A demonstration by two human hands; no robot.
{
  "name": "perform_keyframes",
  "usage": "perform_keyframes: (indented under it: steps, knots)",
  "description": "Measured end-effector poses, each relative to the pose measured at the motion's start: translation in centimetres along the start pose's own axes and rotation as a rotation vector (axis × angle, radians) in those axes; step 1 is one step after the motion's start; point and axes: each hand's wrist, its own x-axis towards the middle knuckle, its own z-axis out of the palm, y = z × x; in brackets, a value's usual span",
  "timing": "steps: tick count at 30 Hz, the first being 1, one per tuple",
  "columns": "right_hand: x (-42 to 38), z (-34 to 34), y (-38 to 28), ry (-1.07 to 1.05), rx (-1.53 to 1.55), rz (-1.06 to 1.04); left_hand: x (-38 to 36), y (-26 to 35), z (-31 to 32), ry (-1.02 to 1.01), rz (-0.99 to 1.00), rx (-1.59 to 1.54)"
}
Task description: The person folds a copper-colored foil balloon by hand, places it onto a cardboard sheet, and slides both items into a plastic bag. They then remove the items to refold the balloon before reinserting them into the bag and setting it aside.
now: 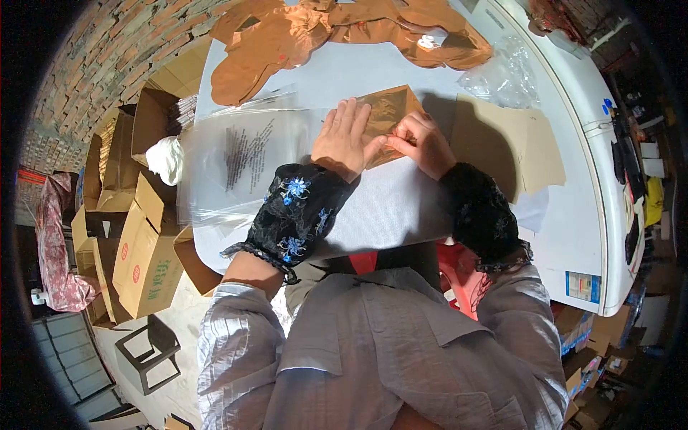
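In front of me on the table lies a folded, shiny copper-coloured foil piece (389, 107). My left hand (340, 140) rests flat over its left side, with the fingers stretched out and the thumb reaching toward my other hand. Thumb and fingers of my right hand (424, 143) pinch the lower right edge of the foil. Left of my hands is a stack of clear plastic bags (208, 165) with dark printed text. At the table's far side, large flat copper foil shapes (276, 46) are spread out, one bearing a small white item (431, 39).
A pale table (344, 229) stands before me. Crumpled clear plastic (505, 75) and a cardboard sheet (530, 143) lie to the right, beside a white appliance-like body (588, 236). Open cardboard boxes (147, 251), a white cloth bundle (166, 159) and a dark stool (149, 351) are at left.
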Motion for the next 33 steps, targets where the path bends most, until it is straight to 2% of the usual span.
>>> perform_keyframes:
  steps: [9,11,14,20,23,33]
  knots:
    - [-0.2,-0.1,-0.7,0.056,-0.042,0.020,0.1,0.0,0.0,-0.019,-0.006,0.020]
    - [-0.8,-0.5,-1.1,0.060,-0.075,0.016,0.0,-0.1,0.4,0.068,0.007,-0.013]
    - [-1.6,-0.5,-0.9,0.258,-0.180,-0.213,0.0,-0.2,0.7,0.112,0.019,-0.023]
    - [-3.2,-1.8,-2.9,0.090,-0.352,-0.227,-0.1,-0.2,0.8,0.096,0.010,-0.028]
    - [-3.4,-1.1,-1.7,0.033,-0.366,-0.276,-0.1,0.0,0.5,0.070,0.007,-0.034]
    - [-3.3,-0.3,-1.5,0.051,-0.363,-0.315,-0.2,-0.5,0.8,0.051,0.015,-0.005]
